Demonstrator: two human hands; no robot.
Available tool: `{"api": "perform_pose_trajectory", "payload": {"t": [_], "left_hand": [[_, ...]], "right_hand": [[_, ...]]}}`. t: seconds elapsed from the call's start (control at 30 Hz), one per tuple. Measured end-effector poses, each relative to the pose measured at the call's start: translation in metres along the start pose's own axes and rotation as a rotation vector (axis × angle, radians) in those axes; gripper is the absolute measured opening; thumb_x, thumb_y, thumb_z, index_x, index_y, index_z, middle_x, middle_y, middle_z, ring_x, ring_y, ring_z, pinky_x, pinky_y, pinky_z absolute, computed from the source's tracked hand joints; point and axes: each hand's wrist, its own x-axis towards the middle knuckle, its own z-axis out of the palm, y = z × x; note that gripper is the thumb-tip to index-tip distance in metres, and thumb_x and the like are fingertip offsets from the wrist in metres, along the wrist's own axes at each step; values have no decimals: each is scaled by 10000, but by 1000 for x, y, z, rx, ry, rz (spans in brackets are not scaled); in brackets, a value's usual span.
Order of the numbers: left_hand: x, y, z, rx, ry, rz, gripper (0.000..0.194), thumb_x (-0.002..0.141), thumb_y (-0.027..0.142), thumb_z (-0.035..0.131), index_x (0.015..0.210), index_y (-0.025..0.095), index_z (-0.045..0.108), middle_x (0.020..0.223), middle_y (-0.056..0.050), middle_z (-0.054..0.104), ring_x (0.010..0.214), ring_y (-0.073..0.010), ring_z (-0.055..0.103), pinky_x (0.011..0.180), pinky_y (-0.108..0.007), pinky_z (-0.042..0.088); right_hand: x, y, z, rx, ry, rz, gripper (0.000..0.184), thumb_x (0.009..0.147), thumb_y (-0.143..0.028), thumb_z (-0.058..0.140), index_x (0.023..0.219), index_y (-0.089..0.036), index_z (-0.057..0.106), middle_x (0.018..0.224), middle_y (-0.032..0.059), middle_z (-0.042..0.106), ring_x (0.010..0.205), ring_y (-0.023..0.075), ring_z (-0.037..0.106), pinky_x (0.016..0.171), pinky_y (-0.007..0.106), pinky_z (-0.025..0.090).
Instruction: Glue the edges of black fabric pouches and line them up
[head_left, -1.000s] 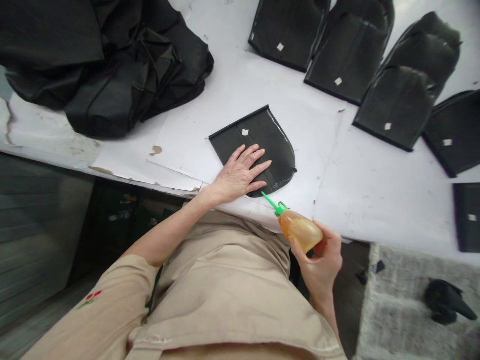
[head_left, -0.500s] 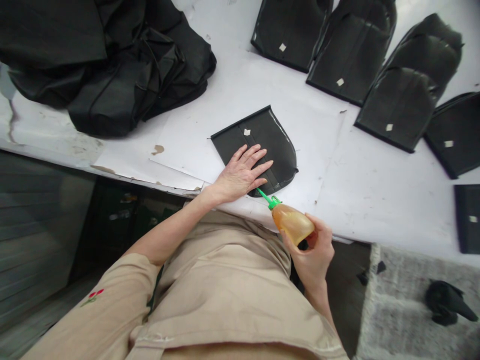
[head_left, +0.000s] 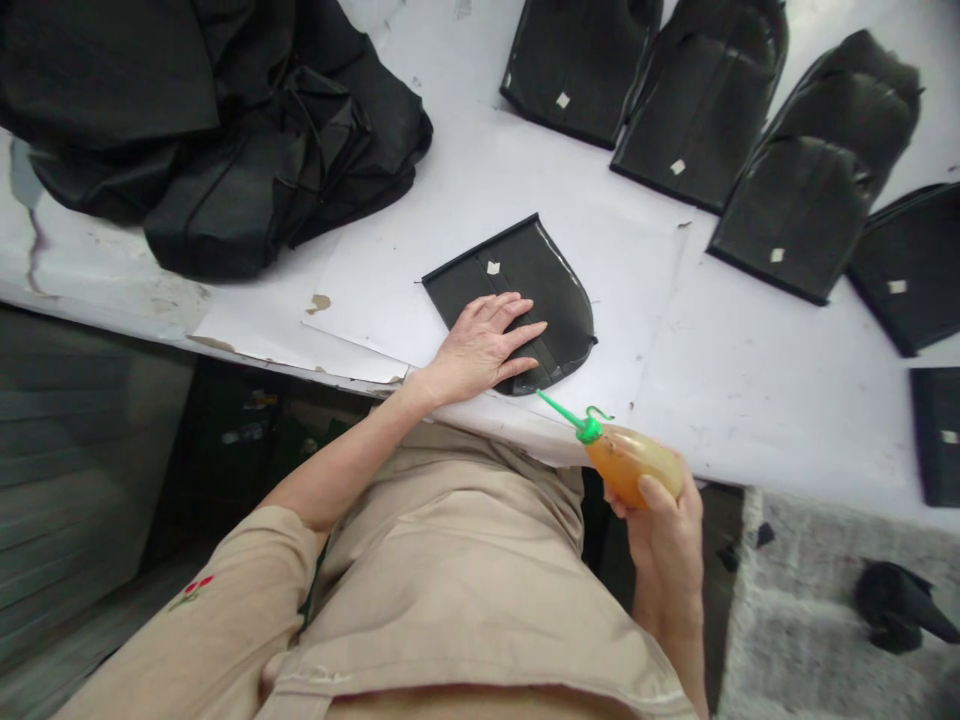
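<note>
A black shield-shaped piece (head_left: 540, 275) lies on white paper near the table's front edge. My left hand (head_left: 480, 345) rests flat on its near half, fingers stretched out. My right hand (head_left: 664, 525) is wrapped round an amber glue bottle (head_left: 634, 465) with a green nozzle (head_left: 566, 412). The nozzle tip hangs just off the near edge of the black piece, pointing toward my left hand, apart from it.
Several more black pieces (head_left: 787, 200) with small white tags lie in a row at the back right. A heap of black fabric (head_left: 217, 130) fills the back left. The white table (head_left: 750, 380) ends near my body. A grey mat (head_left: 810, 620) with a dark object (head_left: 896, 605) lies lower right.
My right hand drew the glue bottle back to the right and a little down, so the nozzle left the piece's near edge. My left hand stayed flat on the piece.
</note>
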Motion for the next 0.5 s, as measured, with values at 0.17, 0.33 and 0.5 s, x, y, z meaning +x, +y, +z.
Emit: {"api": "perform_pose_trajectory", "payload": {"t": [0.17,0.33,0.5], "left_hand": [[20,19,-2,124,26,-58,495,977,476,691,1384,194,673,1462,-210,579,1353,-388,496,1060,-543,404],[34,37,7,167,49,-131,509,981,514,671,1343,156,681,1409,-236,587,1275,-396,521,1002,-523,418],[25,30,6,13,60,-175,485,1032,504,597,1404,198,655,1460,-183,595,1355,-357,493,1065,-499,418]], "right_hand": [[10,-2,-9,364,128,31,567,652,-555,870,1093,-225,737,1042,75,721,730,169,650,426,196,461],[10,-9,-12,234,195,-195,498,660,-488,857,1035,-186,732,1005,79,714,667,161,617,376,199,408],[7,-3,-10,119,177,-236,471,701,-438,821,1055,-174,656,969,80,723,575,166,622,351,219,387]]}}
